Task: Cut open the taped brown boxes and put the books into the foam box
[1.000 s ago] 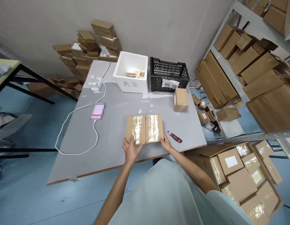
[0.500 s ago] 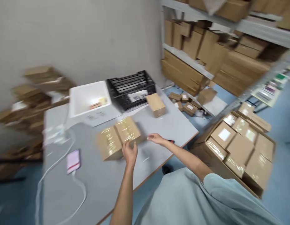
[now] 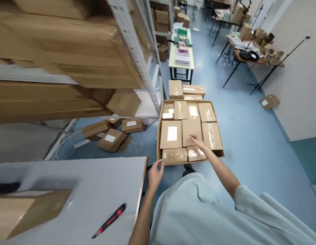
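A large open carton [image 3: 159,143] stands on the floor in front of me, filled with several taped cardboard boxes. My right hand [image 3: 198,143] is open over a plain brown box [image 3: 191,127] in the carton's middle; whether the fingertips touch it I cannot tell. Beside that box lies one with a white label [image 3: 172,133]. By the carton's near left corner is my left hand [image 3: 155,174], its fingers loosely bent and apart with nothing in them. On the grey table to the left lies a red and black utility knife [image 3: 110,219].
The grey table [image 3: 96,183] borders my left side, with a blurred cardboard box [image 3: 37,211] on it. Metal shelving [image 3: 137,51] with large cartons rises at left. Small boxes [image 3: 112,140] lie on the floor beneath. More boxes [image 3: 176,89] sit behind the carton; tables stand farther back.
My view has swung right, from the table to the carton on the floor. Both hands have left the two taped boxes on the table and moved over to the carton.
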Available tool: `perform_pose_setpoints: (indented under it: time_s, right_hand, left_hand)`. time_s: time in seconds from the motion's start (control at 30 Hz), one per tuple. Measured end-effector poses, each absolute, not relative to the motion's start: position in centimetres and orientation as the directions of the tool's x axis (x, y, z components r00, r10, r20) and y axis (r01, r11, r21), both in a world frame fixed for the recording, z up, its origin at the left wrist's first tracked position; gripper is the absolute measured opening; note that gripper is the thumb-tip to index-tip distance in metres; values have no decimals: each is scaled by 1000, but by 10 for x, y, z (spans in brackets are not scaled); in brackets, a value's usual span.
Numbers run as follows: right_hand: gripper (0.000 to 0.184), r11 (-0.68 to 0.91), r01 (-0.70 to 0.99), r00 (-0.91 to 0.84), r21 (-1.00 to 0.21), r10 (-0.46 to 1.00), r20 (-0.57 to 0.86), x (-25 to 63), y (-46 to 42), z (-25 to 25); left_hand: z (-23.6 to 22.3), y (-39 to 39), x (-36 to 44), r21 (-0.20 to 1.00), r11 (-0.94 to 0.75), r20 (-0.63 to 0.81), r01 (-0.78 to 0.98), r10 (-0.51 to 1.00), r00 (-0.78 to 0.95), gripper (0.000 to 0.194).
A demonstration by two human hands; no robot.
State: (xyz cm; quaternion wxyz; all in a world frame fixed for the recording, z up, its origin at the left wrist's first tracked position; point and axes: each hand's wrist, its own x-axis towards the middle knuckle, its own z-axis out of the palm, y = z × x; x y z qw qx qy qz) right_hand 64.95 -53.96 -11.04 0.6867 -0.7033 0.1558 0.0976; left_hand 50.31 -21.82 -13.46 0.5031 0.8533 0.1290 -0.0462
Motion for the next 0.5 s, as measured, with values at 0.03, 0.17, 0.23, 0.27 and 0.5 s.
perform_pose_setpoints:
  time_s: [0.03, 0.17, 0.23, 0.27, 0.5]
  right_hand:
    - [45, -2, -356, 926, -934, -135, -353, 661, -568, -113]
    - [43, 10, -417, 884, -909, -227, -408, 686, -647, -132]
    - [41, 14, -470, 860, -883, -219, -461, 686, -667, -145]
    - [41, 17, -499, 846, -867, -210, -491, 683, -674, -151]
    - [44, -91, -565, 825, -820, -59, -561, 612, -678, -171]
  left_hand:
    - [-132, -238, 530, 824, -496, -242, 274, 128, 962, 36]
    - [-145, -318, 619, 798, -527, -334, 293, 18, 942, 30]
    - [-160, -352, 645, 774, -542, -399, 327, -16, 917, 32]
    - [-168, -365, 653, 758, -553, -422, 346, -13, 906, 33]
    - [-201, -388, 627, 665, -567, -515, 486, 123, 848, 49]
